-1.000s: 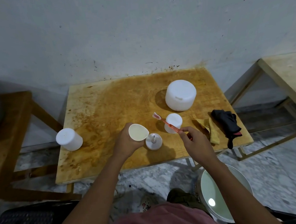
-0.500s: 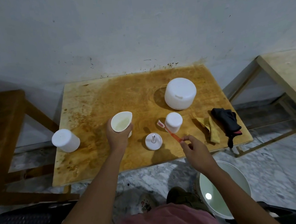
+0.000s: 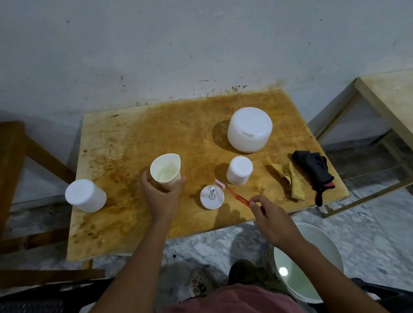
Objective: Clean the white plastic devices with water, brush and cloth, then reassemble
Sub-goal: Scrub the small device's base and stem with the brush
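In the head view, a spill is judged the chief risk; the spouted cup is gripped low on its wall by the left hand, and any tilt toward the spout could send liquid across the stained tabletop and toward the white cylinder standing near the left edge; whether the cup's base rests on the wood cannot be told. A second risk lies with the orange toothbrush; it is pinched only at its tail end by the fingertips of the right hand, so a slip or a hard stroke could knock over the small round part with a post, beside which the bristles are held; the small white cap just behind could be struck as well. The bucket on the floor is set close by the person's leg and could be bumped.

As to containers: the cup is seen partly filled with a pale, clear liquid, probably water; the bucket is likewise filled with pale liquid, a light being reflected in it; the large white housing is stood mouth down, so nothing of its contents can be told. The yellow cloth and a black cloth are left unused at the right.
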Motion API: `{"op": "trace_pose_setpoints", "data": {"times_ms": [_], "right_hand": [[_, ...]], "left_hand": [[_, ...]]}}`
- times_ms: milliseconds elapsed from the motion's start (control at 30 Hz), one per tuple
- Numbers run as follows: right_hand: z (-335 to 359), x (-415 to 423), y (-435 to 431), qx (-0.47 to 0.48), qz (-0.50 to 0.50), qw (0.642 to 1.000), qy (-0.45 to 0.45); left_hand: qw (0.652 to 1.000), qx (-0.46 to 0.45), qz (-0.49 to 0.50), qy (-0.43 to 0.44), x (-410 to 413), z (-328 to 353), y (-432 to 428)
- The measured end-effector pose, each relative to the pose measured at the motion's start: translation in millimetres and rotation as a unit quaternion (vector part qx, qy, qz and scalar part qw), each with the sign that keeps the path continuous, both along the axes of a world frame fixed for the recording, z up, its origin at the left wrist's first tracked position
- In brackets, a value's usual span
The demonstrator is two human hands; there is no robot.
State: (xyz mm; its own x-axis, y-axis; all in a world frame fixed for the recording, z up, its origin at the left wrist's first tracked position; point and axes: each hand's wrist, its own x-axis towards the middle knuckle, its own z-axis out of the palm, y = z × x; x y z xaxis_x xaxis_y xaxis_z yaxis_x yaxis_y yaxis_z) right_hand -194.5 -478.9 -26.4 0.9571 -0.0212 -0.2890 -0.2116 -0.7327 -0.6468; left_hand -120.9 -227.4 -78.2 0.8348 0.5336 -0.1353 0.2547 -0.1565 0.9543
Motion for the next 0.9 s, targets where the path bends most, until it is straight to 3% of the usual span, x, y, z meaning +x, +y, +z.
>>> {"op": "trace_pose_setpoints", "data": {"times_ms": [133, 333, 600, 900], "right_hand": [[-6, -8, -7, -0.054, 0.022, 0.998, -0.027], [-12, -7, -6, -0.08, 0.065, 0.993, -0.059], [-17, 7, 3, -0.162, 0.147, 0.973, -0.069], [-22, -5, -14, -0.129, 0.151, 0.979, -0.052]], "left_hand": [[0.988, 0.153, -0.012, 0.009, -39, -11, -13], [0.935, 0.269, -0.221, 0.065, -56, -21, -41], [0.928, 0.241, -0.254, 0.128, -26, -19, -56], [0.931, 0.23, -0.253, 0.132, -25, -24, -54]]}}
